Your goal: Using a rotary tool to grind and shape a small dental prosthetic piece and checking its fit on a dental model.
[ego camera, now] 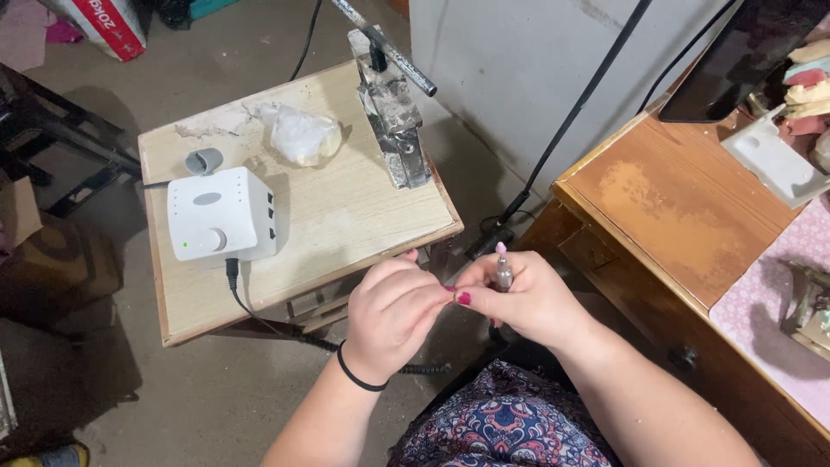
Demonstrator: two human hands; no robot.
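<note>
My right hand [529, 298] grips a slim rotary handpiece [502, 270] with a pink tip pointing up. My left hand [391, 311] is curled against it, fingertips meeting the right thumb; whatever small thing it pinches is hidden. A black band circles my left wrist. Both hands hover over my lap, just in front of a small light wooden table [346, 207]. A coiled black cord [285, 324] runs from the white control box [222, 214] on that table toward my hands.
On the small table lie a white plaster lump [303, 134], a grey holder [204, 160] and a worn metal press [391, 104]. A brown wooden desk [666, 207] stands at right with a dark screen [735, 60], a white tray [774, 160] and dental models [808, 86].
</note>
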